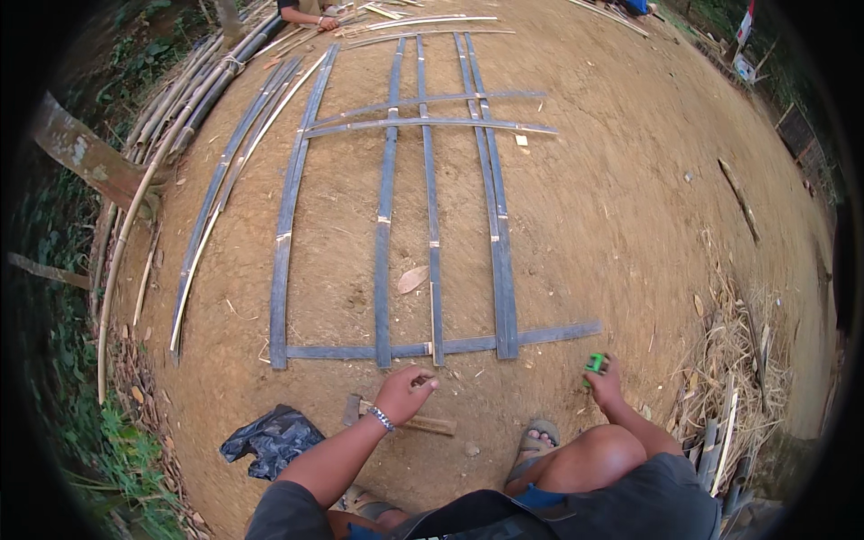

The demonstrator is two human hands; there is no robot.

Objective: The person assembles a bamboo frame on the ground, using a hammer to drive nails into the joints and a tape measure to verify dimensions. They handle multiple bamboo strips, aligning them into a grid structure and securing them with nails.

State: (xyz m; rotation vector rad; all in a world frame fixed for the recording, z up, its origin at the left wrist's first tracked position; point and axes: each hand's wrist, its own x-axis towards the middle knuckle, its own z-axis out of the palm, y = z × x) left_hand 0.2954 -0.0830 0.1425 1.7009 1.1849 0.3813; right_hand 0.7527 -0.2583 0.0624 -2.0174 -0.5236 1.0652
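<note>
My right hand (607, 385) is closed round a small green tape measure (594, 364), held off to the right beyond the end of the near cross strip. The fingers of my left hand (407, 394) are curled together, and whatever they may hold is too small to see. It hovers just short of a grid of dark split-bamboo strips (383, 270) laid on the ground. One cross strip (553, 334) runs along the near end, and two more cross farther up. Below my left hand lies a tool with a wooden handle (427, 423) and a grey metal head (352, 410).
A crumpled black plastic bag (274, 441) lies left of my forearm. Loose strips (225, 180) and bamboo poles (166, 135) line the left side, near a tree trunk (99, 157). Another person's hand (328, 23) shows at the far end. Dry straw (729, 360) lies at right.
</note>
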